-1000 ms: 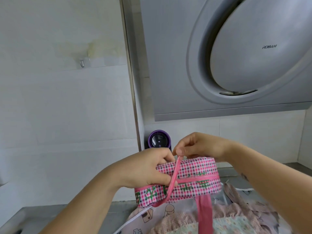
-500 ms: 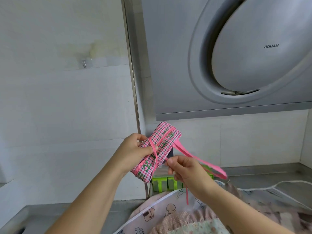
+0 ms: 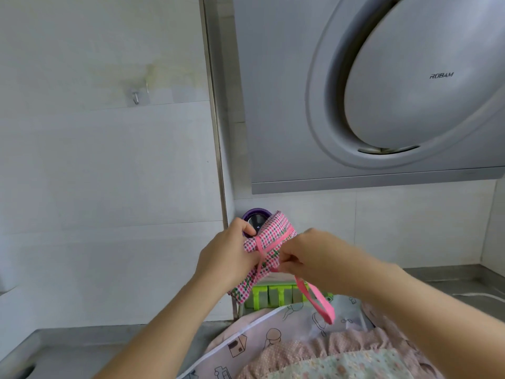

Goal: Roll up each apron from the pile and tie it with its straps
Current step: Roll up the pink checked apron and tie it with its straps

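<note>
Apron (image 3: 269,242), rolled, is held above the pile (image 3: 314,356) at the counter's (image 3: 82,337) front edge. The left hand (image 3: 226,258) grips it and the right hand (image 3: 314,255) pinches its strap (image 3: 328,313). Tying seems underway; next, tuck the end and tighten.

I see the left hand (image 3: 226,258) gripping the rolled pink-check apron (image 3: 273,236), tilted, above the counter (image 3: 82,340) near its back edge. The right hand (image 3: 308,255) pinches the pink strap (image 3: 317,299) against the roll; 1 loop hangs over the apron pile (image 3: 328,348).
</note>
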